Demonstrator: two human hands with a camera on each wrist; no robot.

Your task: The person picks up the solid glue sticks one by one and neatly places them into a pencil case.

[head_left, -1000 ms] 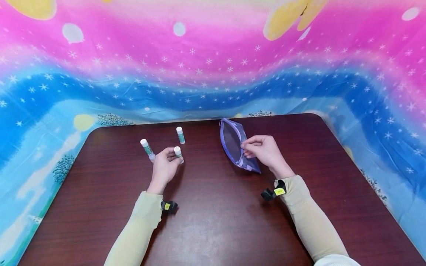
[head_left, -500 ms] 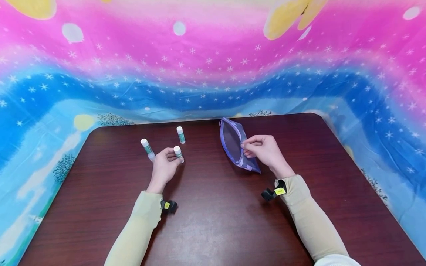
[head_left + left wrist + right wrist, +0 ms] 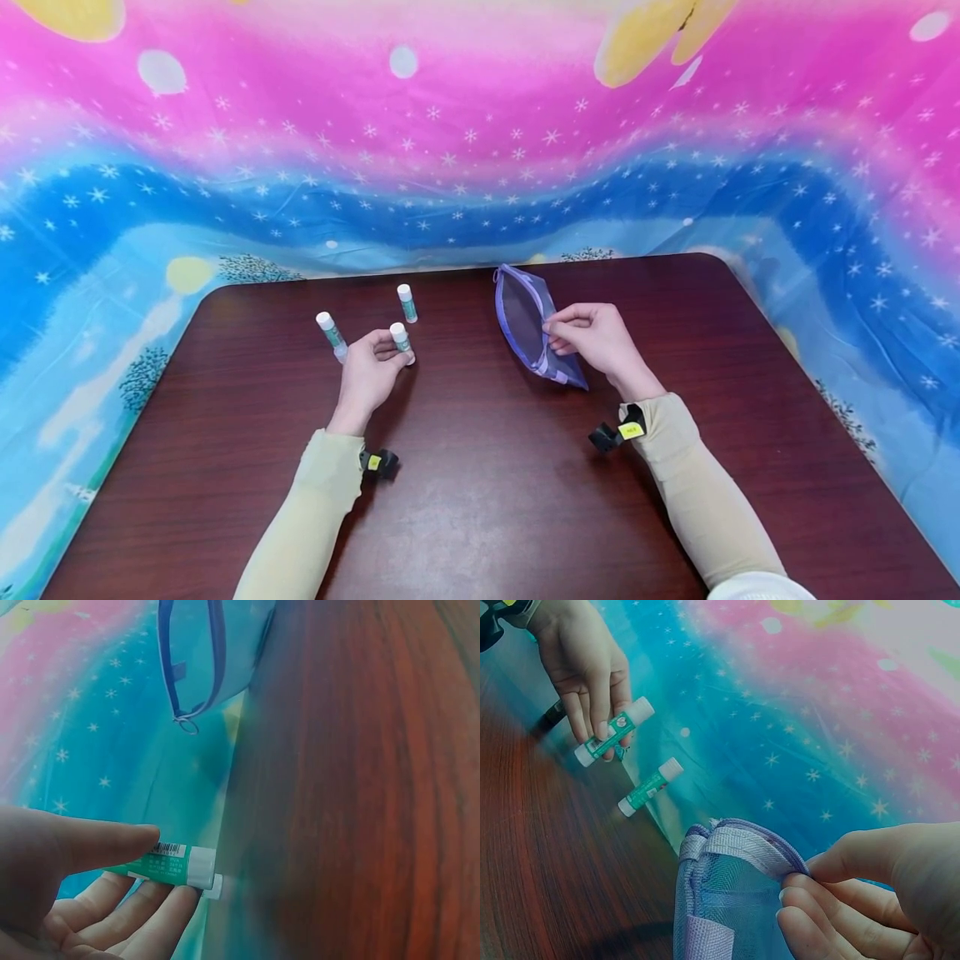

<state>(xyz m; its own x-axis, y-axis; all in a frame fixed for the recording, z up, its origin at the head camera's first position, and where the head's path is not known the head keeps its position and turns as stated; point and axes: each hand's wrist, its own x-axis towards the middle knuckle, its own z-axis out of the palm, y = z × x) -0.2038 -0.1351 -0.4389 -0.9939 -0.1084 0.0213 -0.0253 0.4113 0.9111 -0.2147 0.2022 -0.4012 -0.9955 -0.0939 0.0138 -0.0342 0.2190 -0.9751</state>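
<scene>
My left hand (image 3: 366, 377) pinches a green-and-white glue stick (image 3: 401, 337) between thumb and fingers, its white cap (image 3: 201, 868) tilted upward. Just behind it a second glue stick (image 3: 407, 303) stands upright on the table. A third glue stick (image 3: 330, 331) is left of the hand, its lower end close to the knuckles. Over on the right, my right hand (image 3: 595, 337) pinches the near rim of a purple mesh zipper pouch (image 3: 564, 364). The pouch's mouth gapes toward the left, and its zipper runs along both rims. The right wrist view shows the thumb and index finger on the zipper edge (image 3: 784, 859).
A dark reddish-brown wooden table (image 3: 465, 467) lies under both hands, with rounded far corners. A colourful patterned cloth (image 3: 465, 150) hangs close behind its far and side edges. Each wrist carries a small black camera mount (image 3: 617, 431).
The glue stick in my left hand has risen slightly, and its cap leans a little further left. My right hand and the pouch stay in place.
</scene>
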